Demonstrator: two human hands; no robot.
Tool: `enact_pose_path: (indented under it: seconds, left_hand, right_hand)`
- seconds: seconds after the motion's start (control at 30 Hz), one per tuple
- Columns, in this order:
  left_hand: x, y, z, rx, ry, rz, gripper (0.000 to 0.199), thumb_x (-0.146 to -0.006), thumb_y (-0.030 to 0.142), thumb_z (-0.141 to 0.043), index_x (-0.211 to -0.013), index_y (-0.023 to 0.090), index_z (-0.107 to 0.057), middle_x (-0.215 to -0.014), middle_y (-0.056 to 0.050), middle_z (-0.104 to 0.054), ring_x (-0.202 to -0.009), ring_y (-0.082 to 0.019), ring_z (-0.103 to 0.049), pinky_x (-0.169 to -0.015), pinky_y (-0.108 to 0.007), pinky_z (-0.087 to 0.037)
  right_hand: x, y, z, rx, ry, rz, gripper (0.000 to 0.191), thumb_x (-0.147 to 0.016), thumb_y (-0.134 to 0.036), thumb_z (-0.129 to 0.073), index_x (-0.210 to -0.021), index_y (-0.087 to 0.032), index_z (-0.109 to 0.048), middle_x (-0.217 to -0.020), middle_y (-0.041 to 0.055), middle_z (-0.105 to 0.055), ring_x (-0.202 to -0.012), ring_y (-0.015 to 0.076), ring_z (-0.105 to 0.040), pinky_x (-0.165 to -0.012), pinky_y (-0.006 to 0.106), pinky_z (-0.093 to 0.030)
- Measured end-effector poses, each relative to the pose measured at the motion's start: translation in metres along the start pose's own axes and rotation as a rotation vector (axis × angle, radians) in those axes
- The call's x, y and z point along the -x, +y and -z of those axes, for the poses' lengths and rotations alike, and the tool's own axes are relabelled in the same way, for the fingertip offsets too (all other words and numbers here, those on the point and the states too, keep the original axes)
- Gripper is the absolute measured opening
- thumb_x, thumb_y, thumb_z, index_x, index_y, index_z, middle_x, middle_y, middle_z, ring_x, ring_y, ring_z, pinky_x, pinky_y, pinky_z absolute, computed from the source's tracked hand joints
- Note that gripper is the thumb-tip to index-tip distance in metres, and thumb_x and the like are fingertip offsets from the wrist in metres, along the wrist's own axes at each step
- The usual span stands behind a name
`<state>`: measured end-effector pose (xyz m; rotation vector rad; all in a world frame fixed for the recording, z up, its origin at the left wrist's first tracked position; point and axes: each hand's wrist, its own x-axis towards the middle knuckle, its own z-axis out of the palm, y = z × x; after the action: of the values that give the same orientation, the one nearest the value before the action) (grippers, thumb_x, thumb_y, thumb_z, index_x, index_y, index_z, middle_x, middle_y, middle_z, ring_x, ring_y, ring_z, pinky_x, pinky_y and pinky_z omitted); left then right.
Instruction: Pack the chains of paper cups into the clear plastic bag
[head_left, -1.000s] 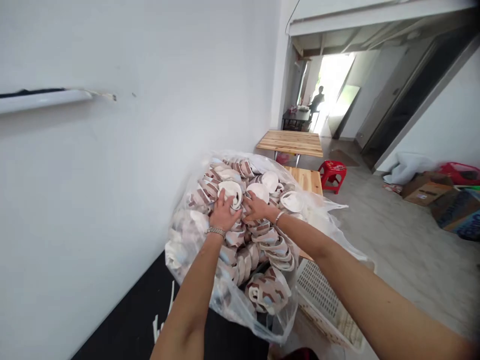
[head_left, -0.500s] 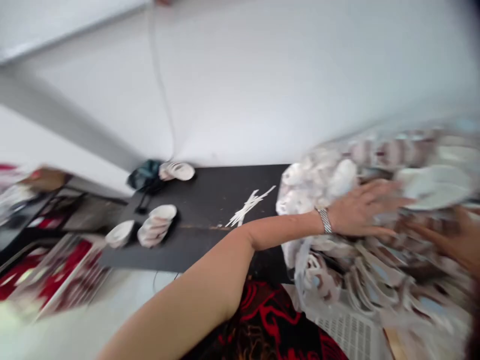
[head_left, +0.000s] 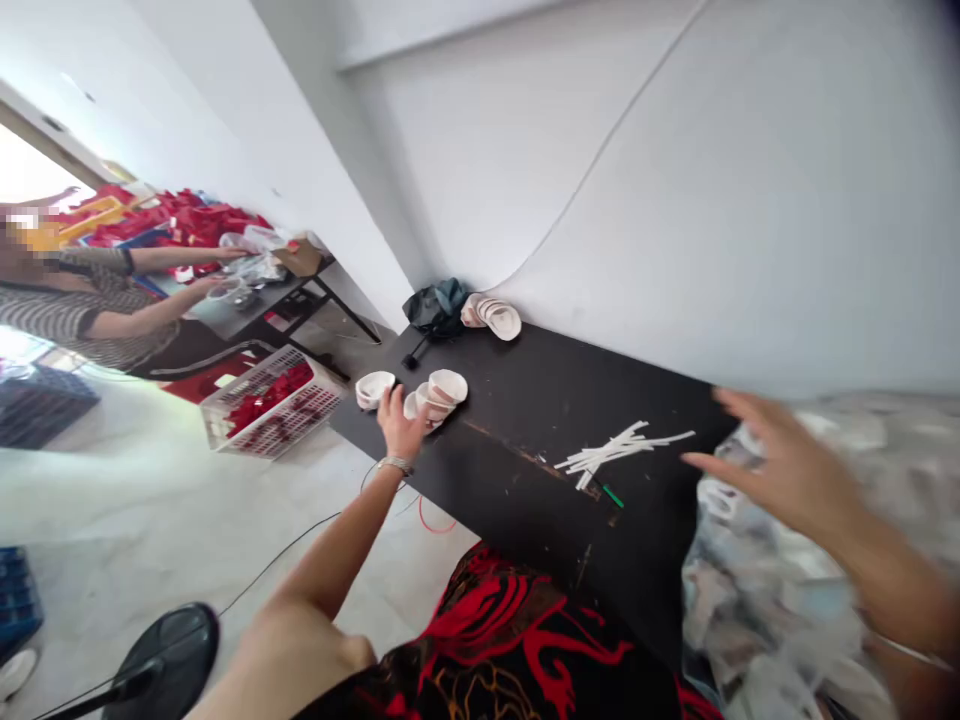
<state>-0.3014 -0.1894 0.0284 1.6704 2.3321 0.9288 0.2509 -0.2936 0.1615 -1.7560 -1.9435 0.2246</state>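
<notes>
White curved pieces [head_left: 442,390] stacked on their sides, just beside my left hand [head_left: 400,425], center-left of frame, full plastic bag [head_left: 780,590] at lower right

From my station the view tilts hard: white walls [head_left: 525,170] meet at a corner behind a long, scratched black surface [head_left: 540,520]. A pale concrete floor [head_left: 127,510] runs left, a thin black cable [head_left: 292,555] across it, toward a second dark table [head_left: 322,290] on metal legs. Daylight pours through a bright opening [head_left: 30,160] at far left.

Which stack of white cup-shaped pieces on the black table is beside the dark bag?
The stack against the wall, next to the dark bag; the other stack and single piece lie by the left hand.
</notes>
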Motion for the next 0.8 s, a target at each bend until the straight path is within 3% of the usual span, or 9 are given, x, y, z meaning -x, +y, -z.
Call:
enact_pose_path:
  seconds: [0.07, 0.17, 0.27, 0.37, 0.47, 0.6, 0.7, 0.8]
  left_hand:
    - [-0.036, -0.046, 0.019, -0.082, 0.015, 0.179, 0.073, -0.09, 0.036, -0.073, -0.152, 0.011, -0.047, -0.17, -0.025, -0.026, -0.161, -0.038, -0.023, -0.132, -0.052, -0.021]
    - [-0.081, -0.094, 0.025, -0.122, -0.083, 0.305, 0.082, -0.084, 0.037, -0.08, -0.155, 0.015, -0.045, -0.174, -0.024, -0.013, -0.16, -0.043, -0.023, -0.131, -0.053, -0.025]
    - [-0.113, -0.13, 0.01, -0.113, -0.193, 0.317, 0.108, -0.073, 0.036, -0.089, -0.163, 0.019, -0.031, -0.175, -0.023, -0.009, -0.16, -0.044, -0.022, -0.13, -0.054, -0.027]
    - [-0.129, -0.16, -0.01, -0.093, -0.25, 0.257, 0.124, -0.067, 0.033, -0.092, -0.166, 0.017, -0.019, -0.174, -0.024, -0.014, -0.162, -0.041, -0.018, -0.131, -0.054, -0.024]
    - [-0.133, -0.182, -0.021, -0.061, -0.251, 0.184, 0.116, -0.071, 0.028, -0.087, -0.165, 0.017, -0.02, -0.171, -0.021, -0.025, -0.161, -0.037, -0.025, -0.131, -0.05, -0.028]
    - [-0.113, -0.197, -0.005, -0.155, -0.243, 0.075, 0.105, -0.075, 0.029, -0.08, -0.165, 0.017, -0.028, -0.162, -0.019, -0.042, -0.15, -0.039, -0.042, -0.124, -0.053, -0.038]
    - [-0.077, -0.189, 0.016, -0.29, -0.303, -0.051, 0.105, -0.075, 0.036, -0.082, -0.166, 0.023, -0.03, -0.162, -0.017, -0.045, -0.141, -0.043, -0.048, -0.114, -0.056, -0.046]
    - [-0.04, -0.157, 0.018, -0.321, -0.396, -0.173, 0.108, -0.071, 0.039, -0.088, -0.164, 0.024, -0.035, -0.163, -0.014, -0.046, -0.134, -0.043, -0.052, -0.108, -0.053, -0.051]
  right_hand:
    - [-0.052, -0.066, -0.067, -0.056, -0.234, 0.183, 0.088, -0.092, -0.076, -0.056, -0.161, -0.022, -0.044, -0.154, 0.0184, -0.055, -0.142, 0.0359, -0.052, -0.116, 0.054, -0.043]
    - [-0.112, -0.172, -0.184, -0.069, -0.473, 0.351, 0.103, -0.082, -0.071, -0.075, -0.166, -0.026, -0.035, -0.164, 0.0159, -0.042, -0.148, 0.0361, -0.045, -0.118, 0.051, -0.042]
    - [-0.142, -0.254, -0.287, -0.032, -0.596, 0.283, 0.124, -0.067, -0.072, -0.088, -0.168, -0.032, -0.027, -0.173, 0.0172, -0.023, -0.154, 0.0422, -0.031, -0.118, 0.058, -0.037]
    - [-0.148, -0.301, -0.362, -0.033, -0.675, 0.156, 0.136, -0.059, -0.076, -0.089, -0.169, -0.036, -0.02, -0.176, 0.0149, -0.011, -0.157, 0.0451, -0.019, -0.119, 0.066, -0.029]
    - [-0.14, -0.317, -0.407, -0.041, -0.663, 0.128, 0.13, -0.059, -0.072, -0.091, -0.166, -0.036, -0.028, -0.175, 0.0145, -0.014, -0.152, 0.0446, -0.026, -0.119, 0.066, -0.027]
    - [-0.128, -0.311, -0.433, -0.089, -0.568, 0.13, 0.087, -0.069, -0.059, -0.09, -0.145, -0.03, -0.058, -0.153, 0.0147, -0.045, -0.132, 0.0347, -0.05, -0.111, 0.051, -0.04]
    - [-0.125, -0.299, -0.438, -0.162, -0.508, 0.018, 0.061, -0.077, -0.06, -0.084, -0.122, -0.022, -0.068, -0.126, 0.0117, -0.059, -0.114, 0.0284, -0.058, -0.098, 0.041, -0.049]
    - [-0.123, -0.291, -0.437, -0.226, -0.397, -0.136, 0.057, -0.075, -0.058, -0.085, -0.115, -0.021, -0.067, -0.115, 0.0094, -0.06, -0.101, 0.0253, -0.06, -0.09, 0.038, -0.052]
